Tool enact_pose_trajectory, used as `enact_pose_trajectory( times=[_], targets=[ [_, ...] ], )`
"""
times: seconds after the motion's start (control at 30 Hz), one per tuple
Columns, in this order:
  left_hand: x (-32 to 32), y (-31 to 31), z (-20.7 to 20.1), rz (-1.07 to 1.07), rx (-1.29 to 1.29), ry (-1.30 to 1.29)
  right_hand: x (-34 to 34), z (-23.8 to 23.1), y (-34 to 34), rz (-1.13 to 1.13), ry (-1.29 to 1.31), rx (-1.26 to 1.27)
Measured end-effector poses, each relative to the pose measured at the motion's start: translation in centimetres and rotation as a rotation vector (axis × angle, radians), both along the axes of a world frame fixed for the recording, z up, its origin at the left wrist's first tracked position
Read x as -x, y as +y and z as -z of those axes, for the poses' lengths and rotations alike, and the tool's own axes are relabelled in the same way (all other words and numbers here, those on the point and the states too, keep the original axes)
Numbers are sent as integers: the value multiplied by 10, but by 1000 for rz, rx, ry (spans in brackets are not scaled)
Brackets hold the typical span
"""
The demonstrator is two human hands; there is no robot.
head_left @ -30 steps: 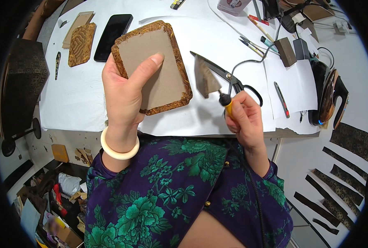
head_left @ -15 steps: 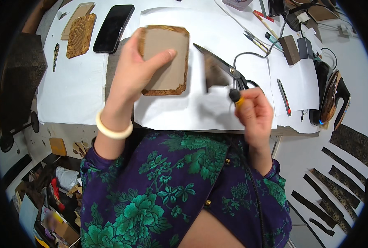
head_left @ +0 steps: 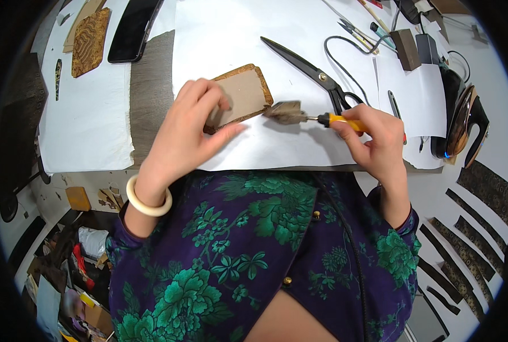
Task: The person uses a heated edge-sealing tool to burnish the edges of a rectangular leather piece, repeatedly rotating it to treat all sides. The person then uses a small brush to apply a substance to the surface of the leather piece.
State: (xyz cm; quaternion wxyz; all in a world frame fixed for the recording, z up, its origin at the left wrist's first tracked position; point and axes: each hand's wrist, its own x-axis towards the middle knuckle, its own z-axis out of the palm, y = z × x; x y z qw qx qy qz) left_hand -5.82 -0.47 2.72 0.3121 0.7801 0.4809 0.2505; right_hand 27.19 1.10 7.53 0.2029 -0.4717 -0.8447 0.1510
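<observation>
The panel (head_left: 244,96) is lying on paper (head_left: 299,151), its brown cover (head_left: 263,85) wrapping the visible edges — seemingly done. The right hand (head_left: 378,139) is gripping the tool (head_left: 323,119), its blade (head_left: 285,112) partly masking the near-right corner; what is remaining there is unclear. The left hand (head_left: 187,128), thumb and fingers standing well apart, is hiding the panel's left end — contact is hard to judge.

text, labels: none legible | brands: none legible | numbers: none legible | signs: none legible
</observation>
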Motion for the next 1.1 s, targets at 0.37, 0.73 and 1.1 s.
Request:
enact_pose_trajectory(
  times=[0.37, 0.73, 1.1],
  targets=[
    [6, -10, 15, -11, 137, -25, 20, 4, 27, -210, -197, 28],
    [6, -5, 17, -15, 152, -69, 30, 3, 33, -176, -194, 76],
    [8, -3, 22, 2, 112, -35, 39, -1, 38, -279, -242, 63]
  ],
)
